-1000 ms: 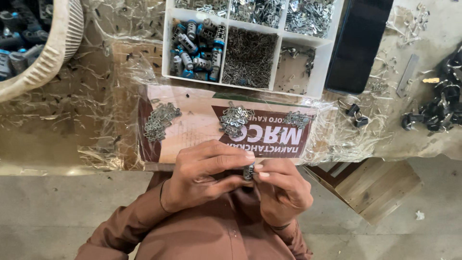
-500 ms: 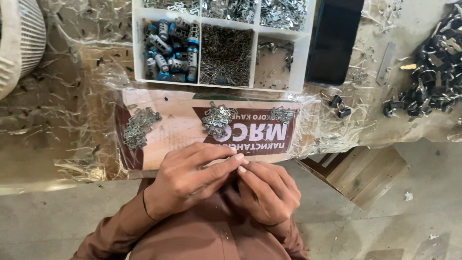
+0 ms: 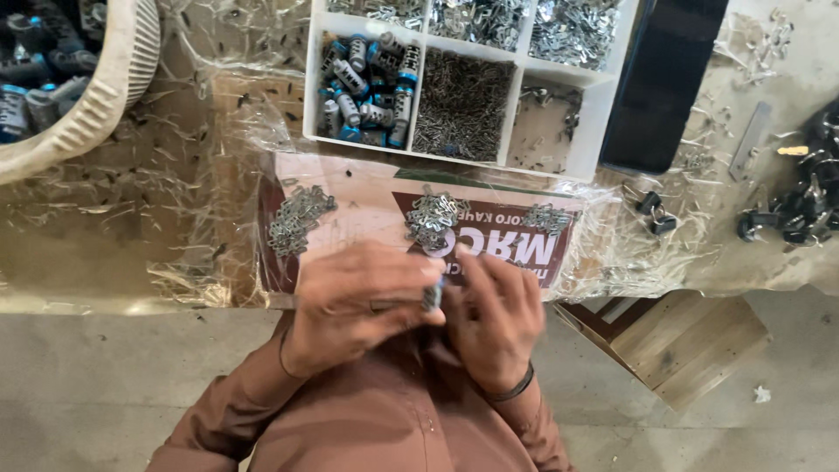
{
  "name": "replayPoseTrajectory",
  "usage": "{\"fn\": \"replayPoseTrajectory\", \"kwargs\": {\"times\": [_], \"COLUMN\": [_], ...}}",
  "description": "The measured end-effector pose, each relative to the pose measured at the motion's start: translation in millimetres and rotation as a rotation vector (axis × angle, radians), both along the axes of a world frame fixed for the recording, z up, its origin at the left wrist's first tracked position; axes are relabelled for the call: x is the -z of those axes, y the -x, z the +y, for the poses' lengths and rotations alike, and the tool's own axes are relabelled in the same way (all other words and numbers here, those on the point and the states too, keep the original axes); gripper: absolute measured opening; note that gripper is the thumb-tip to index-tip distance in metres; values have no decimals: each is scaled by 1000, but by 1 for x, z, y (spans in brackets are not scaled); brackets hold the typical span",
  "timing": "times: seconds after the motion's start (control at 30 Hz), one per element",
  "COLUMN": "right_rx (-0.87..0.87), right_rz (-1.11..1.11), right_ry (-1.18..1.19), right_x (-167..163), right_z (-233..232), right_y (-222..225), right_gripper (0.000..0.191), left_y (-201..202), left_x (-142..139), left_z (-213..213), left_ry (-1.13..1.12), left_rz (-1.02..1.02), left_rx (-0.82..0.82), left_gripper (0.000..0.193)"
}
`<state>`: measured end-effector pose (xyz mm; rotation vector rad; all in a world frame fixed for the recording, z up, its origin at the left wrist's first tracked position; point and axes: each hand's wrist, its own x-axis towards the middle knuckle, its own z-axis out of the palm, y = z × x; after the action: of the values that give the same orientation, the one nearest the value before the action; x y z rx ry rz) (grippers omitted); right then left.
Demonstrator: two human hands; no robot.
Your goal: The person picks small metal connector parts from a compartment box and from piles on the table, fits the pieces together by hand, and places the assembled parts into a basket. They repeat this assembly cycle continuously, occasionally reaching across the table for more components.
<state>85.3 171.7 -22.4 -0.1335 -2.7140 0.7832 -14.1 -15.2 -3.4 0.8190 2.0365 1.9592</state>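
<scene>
Both hands pinch one small part [image 3: 432,297] between them: left hand [image 3: 363,301], right hand [image 3: 494,319], over the worktop [image 3: 105,245] edge, near metal clips [image 3: 434,217] below the tray [image 3: 587,131].

A single head-worn camera looks steeply down from close above, facing forward over the person's chest to the near edge of the surface [image 3: 105,253], with the white compartment tray [image 3: 594,131] at the frame's top.
</scene>
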Motion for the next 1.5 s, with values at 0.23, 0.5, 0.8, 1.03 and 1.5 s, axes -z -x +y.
{"fn": "replayPoseTrajectory", "kwargs": {"times": [0.23,0.5,0.8,1.03,1.5], "right_rx": [-209,-27,-3,123,74], "right_rz": [38,15,-158,279,-132], "right_ry": [-162,969,1009,778,914], "right_x": [7,19,-2,-11,-18], "right_z": [17,8,22,-2,5], "right_y": [-4,-41,-27,-18,-16], "right_gripper": [54,11,14,18,24], "left_y": [4,-7,-1,0,-2], "left_x": [0,1,-3,-5,-2], "left_z": [-7,8,10,11,6], "left_ry": [22,-50,-36,10,53], "left_rz": [38,-71,-15,80,222], "left_rx": [-64,98,104,79,70], "left_gripper": [39,39,37,41,41]}}
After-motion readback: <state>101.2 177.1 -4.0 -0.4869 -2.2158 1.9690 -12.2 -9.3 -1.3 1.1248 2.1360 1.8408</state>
